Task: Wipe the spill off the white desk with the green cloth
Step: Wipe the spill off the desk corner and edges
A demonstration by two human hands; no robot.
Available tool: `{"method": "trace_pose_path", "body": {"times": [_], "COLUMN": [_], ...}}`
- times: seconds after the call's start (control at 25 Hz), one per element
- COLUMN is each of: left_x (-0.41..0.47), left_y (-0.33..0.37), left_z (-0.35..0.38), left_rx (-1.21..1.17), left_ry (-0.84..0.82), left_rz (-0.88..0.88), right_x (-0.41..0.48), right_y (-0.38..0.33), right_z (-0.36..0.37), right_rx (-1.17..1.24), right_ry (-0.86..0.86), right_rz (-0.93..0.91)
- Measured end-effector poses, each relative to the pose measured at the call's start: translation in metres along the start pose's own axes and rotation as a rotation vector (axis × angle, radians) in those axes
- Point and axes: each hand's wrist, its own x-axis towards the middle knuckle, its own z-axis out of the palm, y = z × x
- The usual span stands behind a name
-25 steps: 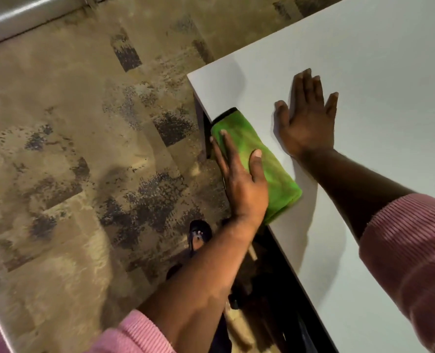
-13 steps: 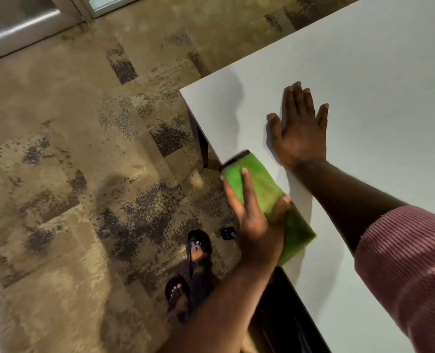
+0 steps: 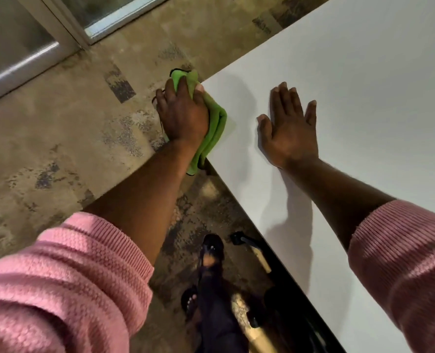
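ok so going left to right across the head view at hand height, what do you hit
patterned floor → left hand gripping the green cloth at the desk's corner → right hand flat on the white desk

Dim warm light; soft arm shadows; blurred sleeve (image 3: 58, 289).

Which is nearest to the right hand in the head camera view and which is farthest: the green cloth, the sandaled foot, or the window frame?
From the right hand, flat on the white desk:
1. Green cloth, just to its left at the desk corner, under the left hand.
2. Sandaled foot, below on the floor.
3. Window frame, far upper left.
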Motion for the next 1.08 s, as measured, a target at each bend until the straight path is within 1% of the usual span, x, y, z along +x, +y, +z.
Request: {"method": "trace_pose_path", "body": {"times": [0.04,0.12,0.24,0.4,0.52,0.6,0.68,0.76,0.88,1.08], "left_x": [0.000,-0.003,-0.015,-0.044,-0.067,-0.082,-0.095,-0.106,-0.131,-0.155], "left_y": [0.002,0.008,0.018,0.042,0.069,0.086,0.093,0.098,0.098,0.093], "left_z": [-0.001,-0.005,-0.004,0.008,0.024,0.033,0.039,0.039,0.036,0.027], "left_rx": [0.100,0.202,0.231,0.266,0.274,0.296,0.301,0.289,0.384,0.325], "left_ry": [0.002,-0.019,-0.056,-0.172,-0.276,-0.347,-0.390,-0.443,-0.495,-0.699], "left_rz": [0.067,0.176,0.306,0.535,0.692,0.801,0.896,0.966,1.077,1.167], "right_x": [0.000,0.001,0.003,-0.001,-0.004,-0.008,-0.017,-0.037,-0.075,-0.125], "right_y": [-0.001,0.000,0.001,0.003,0.007,0.010,0.011,0.014,0.017,0.015], "right_z": [0.000,-0.001,-0.005,-0.009,-0.012,-0.013,-0.014,-0.013,-0.018,-0.035], "right_rx": [0.027,0.090,0.188,0.340,0.534,0.662,0.739,0.739,0.697,0.670], "right_ry": [0.021,0.081,0.136,0.247,0.376,0.466,0.533,0.553,0.536,0.403], "right_rz": [0.006,0.038,0.102,0.203,0.345,0.478,0.597,0.653,0.689,0.776]}}
